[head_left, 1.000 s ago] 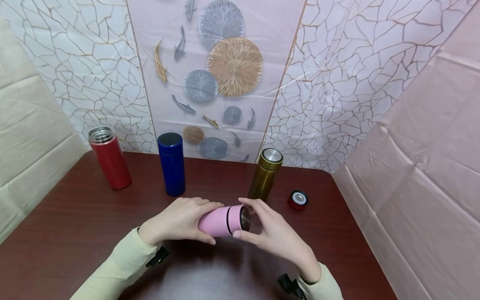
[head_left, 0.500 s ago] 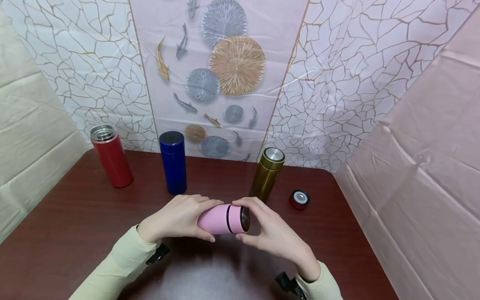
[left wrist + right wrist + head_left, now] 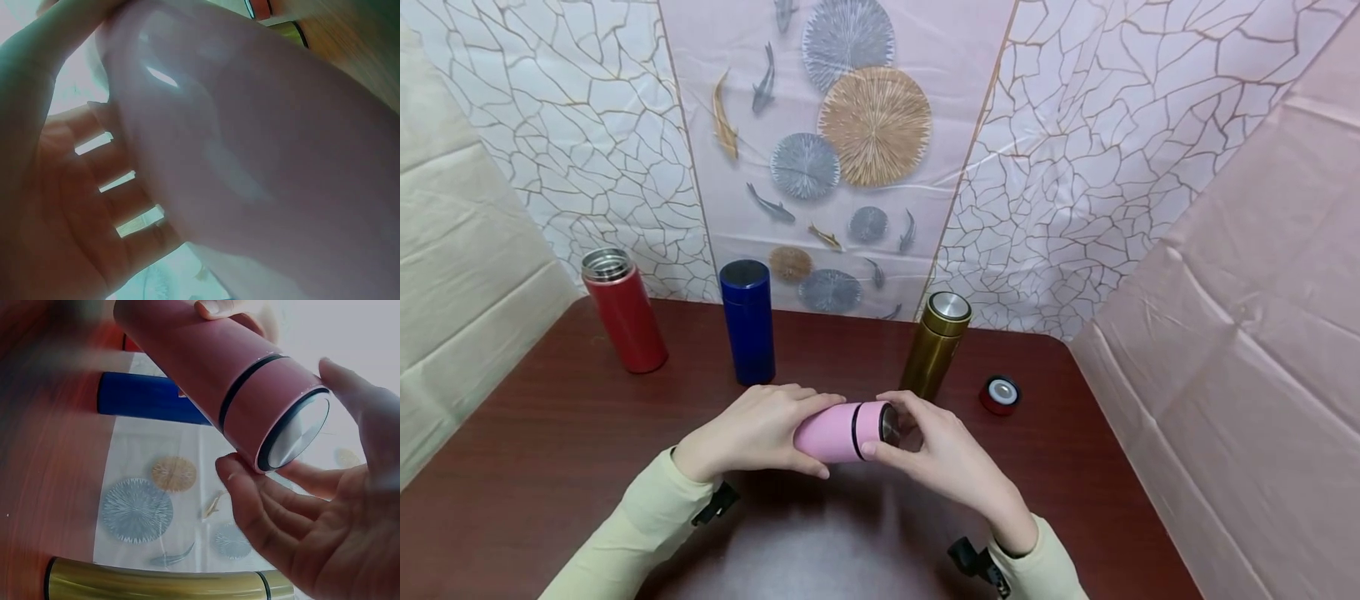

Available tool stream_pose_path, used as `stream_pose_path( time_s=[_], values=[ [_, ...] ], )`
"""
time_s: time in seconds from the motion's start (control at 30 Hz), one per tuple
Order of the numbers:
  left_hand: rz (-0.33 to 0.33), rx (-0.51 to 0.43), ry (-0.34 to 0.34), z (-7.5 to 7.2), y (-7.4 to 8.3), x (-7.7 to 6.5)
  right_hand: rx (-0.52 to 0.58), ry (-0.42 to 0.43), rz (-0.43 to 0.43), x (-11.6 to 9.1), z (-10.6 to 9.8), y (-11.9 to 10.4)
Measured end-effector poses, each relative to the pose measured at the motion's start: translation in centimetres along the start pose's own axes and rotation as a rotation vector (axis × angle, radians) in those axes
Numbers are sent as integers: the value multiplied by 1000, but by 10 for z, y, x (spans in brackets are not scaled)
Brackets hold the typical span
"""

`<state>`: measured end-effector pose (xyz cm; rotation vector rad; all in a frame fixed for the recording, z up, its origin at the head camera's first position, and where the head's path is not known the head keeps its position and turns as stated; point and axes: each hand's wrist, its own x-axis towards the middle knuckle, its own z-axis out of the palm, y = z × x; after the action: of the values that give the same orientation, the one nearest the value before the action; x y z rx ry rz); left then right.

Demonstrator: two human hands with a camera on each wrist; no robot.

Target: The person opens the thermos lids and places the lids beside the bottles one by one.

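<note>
A pink thermos bottle lies tilted sideways above the table, its body gripped by my left hand. In the left wrist view the bottle fills most of the picture, with the left hand around its side. My right hand has thumb and fingers around the pink lid at the right end. The right wrist view shows the lid seated on the body beyond a black ring, with a silver disc on its end. There the right hand's index fingertip touches the lid's edge.
A red bottle with no lid on stands at the back left. Beside it is a blue bottle. A gold bottle stands behind my right hand, and a red lid lies to its right on the brown table.
The right thumb and fingers have shifted around the lid: the index finger moved in over it, then back towards its end. The bottle and left hand stay nearly in place.
</note>
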<state>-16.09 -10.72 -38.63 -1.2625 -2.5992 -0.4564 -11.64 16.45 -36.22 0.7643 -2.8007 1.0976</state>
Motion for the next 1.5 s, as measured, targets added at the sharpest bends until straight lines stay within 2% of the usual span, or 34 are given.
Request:
stream_pose_path(
  time_s=[0.1, 0.3, 0.37, 0.57, 0.8, 1.03, 1.27, 1.5],
  values=[
    [0, -4, -4, 0, 0, 0, 22, -15, -40, 0, -2, -1],
    [1, -3, -4, -2, -1, 0, -51, -14, -146, -1, -3, -4],
    [0, -2, -5, -2, -1, 0, -52, -7, -128, -1, -3, -4],
    [-5, -5, -17, -3, 0, -1, -12, 6, 11, 1, 0, -5],
    [9, 3, -17, -3, -1, -2, 15, -45, 0, 3, 0, -3],
    [-5, -34, -59, -2, -2, -3, 29, -58, -62, -1, -1, -5],
    [-27, -101, -127, 0, -1, -4, -66, -75, -149, -5, -3, -7],
    [-20, -134, -144, -2, 0, -3, -111, -73, -279, -3, -8, -6]
  ],
)
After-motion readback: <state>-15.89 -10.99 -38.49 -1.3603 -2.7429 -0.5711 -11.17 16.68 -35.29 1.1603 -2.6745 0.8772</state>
